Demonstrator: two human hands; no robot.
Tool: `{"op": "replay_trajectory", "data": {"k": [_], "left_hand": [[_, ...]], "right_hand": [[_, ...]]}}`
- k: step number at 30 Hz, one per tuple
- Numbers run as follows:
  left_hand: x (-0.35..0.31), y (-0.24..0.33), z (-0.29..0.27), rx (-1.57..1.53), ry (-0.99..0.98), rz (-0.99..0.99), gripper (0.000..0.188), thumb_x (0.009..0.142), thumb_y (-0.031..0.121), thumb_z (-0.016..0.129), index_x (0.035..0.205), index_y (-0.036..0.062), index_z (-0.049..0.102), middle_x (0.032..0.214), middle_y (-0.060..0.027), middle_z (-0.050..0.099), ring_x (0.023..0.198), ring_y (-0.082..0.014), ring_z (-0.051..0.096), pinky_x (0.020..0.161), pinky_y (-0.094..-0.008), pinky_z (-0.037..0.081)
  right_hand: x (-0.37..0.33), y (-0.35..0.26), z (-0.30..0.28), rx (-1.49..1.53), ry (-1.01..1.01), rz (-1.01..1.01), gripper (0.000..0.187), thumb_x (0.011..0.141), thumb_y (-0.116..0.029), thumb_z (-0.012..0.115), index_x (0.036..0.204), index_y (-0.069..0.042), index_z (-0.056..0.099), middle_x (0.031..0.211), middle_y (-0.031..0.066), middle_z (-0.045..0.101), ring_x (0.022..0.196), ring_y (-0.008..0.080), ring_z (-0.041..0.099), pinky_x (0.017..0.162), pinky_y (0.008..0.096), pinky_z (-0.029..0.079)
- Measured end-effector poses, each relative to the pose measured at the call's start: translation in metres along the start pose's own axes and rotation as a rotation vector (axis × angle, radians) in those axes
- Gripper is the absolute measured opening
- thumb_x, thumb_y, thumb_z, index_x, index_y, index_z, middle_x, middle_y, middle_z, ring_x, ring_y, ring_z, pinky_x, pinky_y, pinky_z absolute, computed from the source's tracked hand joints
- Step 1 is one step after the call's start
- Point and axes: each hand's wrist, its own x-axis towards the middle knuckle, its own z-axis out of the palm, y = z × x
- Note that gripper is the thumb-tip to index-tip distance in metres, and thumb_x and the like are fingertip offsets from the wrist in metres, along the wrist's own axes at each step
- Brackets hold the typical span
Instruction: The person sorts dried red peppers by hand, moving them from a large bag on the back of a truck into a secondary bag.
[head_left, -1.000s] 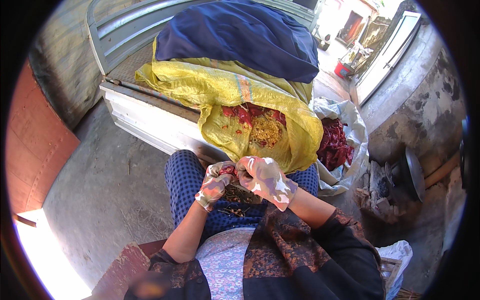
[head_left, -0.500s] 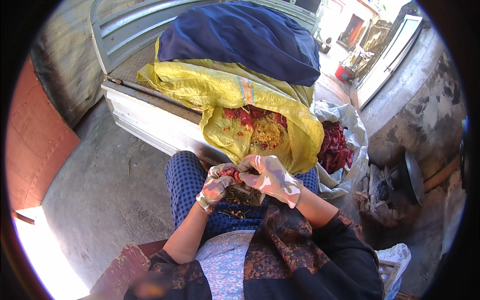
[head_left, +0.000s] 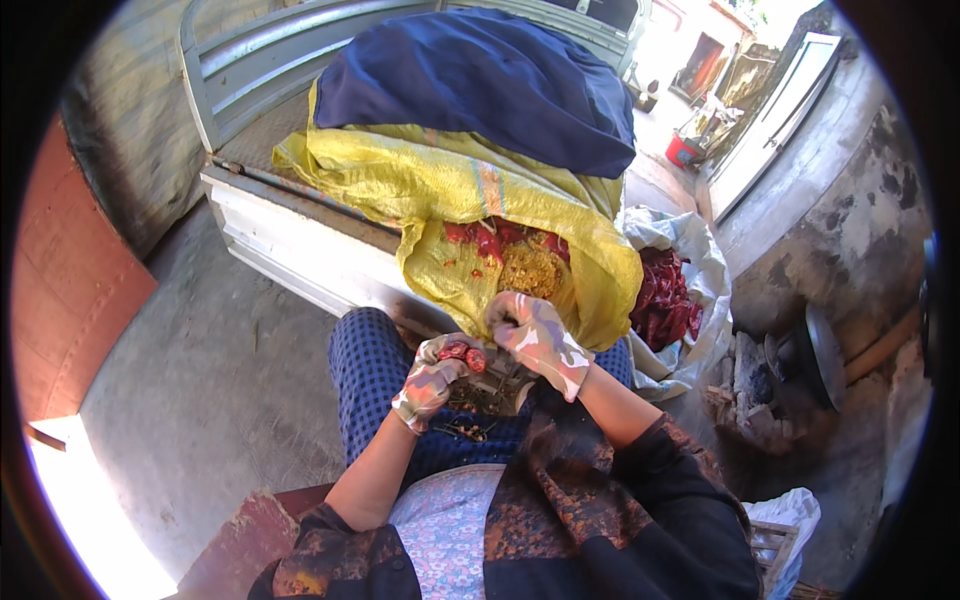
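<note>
My left hand (head_left: 424, 388), in a camouflage-patterned glove, is closed around a dried red chili pepper (head_left: 466, 356) above my lap. Apart from it on the right, my right hand (head_left: 541, 342) in a matching glove has its fingers curled together. Whatever those fingers may hold is hidden. Just beyond that hand is the mouth of a yellow woven sack (head_left: 385, 172), where a heap of yellowish seeds (head_left: 530, 268) lies beside red chili pieces (head_left: 488, 242). Dark stem-like scraps (head_left: 470, 430) rest on my lap, over blue checked cloth.
The yellow sack lies on a truck bed with a white side panel (head_left: 275, 245), partly under dark blue cloth (head_left: 470, 85). At right, a white sack (head_left: 712, 262) holds dried red chilies (head_left: 662, 305). A black round pan (head_left: 822, 358) leans by the wall.
My right hand has drawn away from the chili pepper, moving slightly right and toward the sack's mouth. My left hand still holds the pepper, which now shows more fully.
</note>
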Motion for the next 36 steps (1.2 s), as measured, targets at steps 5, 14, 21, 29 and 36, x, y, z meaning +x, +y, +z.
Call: {"op": "replay_trajectory", "data": {"k": [5,14,21,29,36], "left_hand": [[-0.001,-0.004,-0.002,-0.106,-0.004,-0.035,0.035,0.07,0.01,0.051,0.102,-0.0027,0.059,0.095,-0.0099,0.065,0.082,-0.0173,0.061,0.075,-0.0268,0.05],[-0.002,-0.001,0.014,-0.257,-0.056,-0.134,0.043,0.067,0.006,0.049,0.109,-0.0029,0.056,0.091,-0.01,0.062,0.077,-0.0159,0.059,0.067,-0.0239,0.048],[0.006,-0.001,0.022,-0.239,-0.108,-0.193,0.042,0.068,0.005,0.057,0.11,-0.0008,0.056,0.082,-0.0067,0.057,0.069,-0.0159,0.052,0.06,-0.0257,0.042],[0.006,-0.006,0.022,-0.364,-0.02,-0.348,0.032,0.08,0.014,0.06,0.11,0.002,0.056,0.082,-0.005,0.056,0.068,-0.0152,0.051,0.059,-0.0268,0.042],[0.014,-0.005,0.023,-0.402,-0.005,-0.358,0.028,0.082,0.016,0.059,0.107,0.005,0.057,0.081,-0.0037,0.056,0.067,-0.0152,0.051,0.058,-0.0267,0.042]], "right_hand": [[0.035,0.034,-0.044,-0.332,0.297,-0.063,0.022,0.08,-0.002,0.056,0.1,-0.008,0.065,0.088,0.0098,0.066,0.077,0.0171,0.063,0.069,0.0277,0.052],[0.08,0.086,-0.102,-1.341,0.193,0.209,0.053,0.083,-0.008,0.056,0.134,-0.007,0.043,0.134,0.0179,0.047,0.122,0.0344,0.048,0.101,0.0431,0.039],[0.074,0.087,-0.119,-0.958,0.118,0.291,0.041,0.083,-0.011,0.057,0.124,-0.009,0.054,0.124,0.0155,0.056,0.114,0.033,0.054,0.091,0.0435,0.046],[0.04,0.037,-0.118,-0.707,0.413,0.07,0.032,0.083,-0.018,0.055,0.112,-0.011,0.063,0.102,0.015,0.065,0.092,0.0302,0.062,0.08,0.0348,0.048],[0.013,0.018,-0.09,-0.207,0.36,-0.333,0.019,0.077,-0.005,0.067,0.095,-0.003,0.063,0.086,0.0118,0.065,0.078,0.023,0.064,0.066,0.03,0.05]]}}
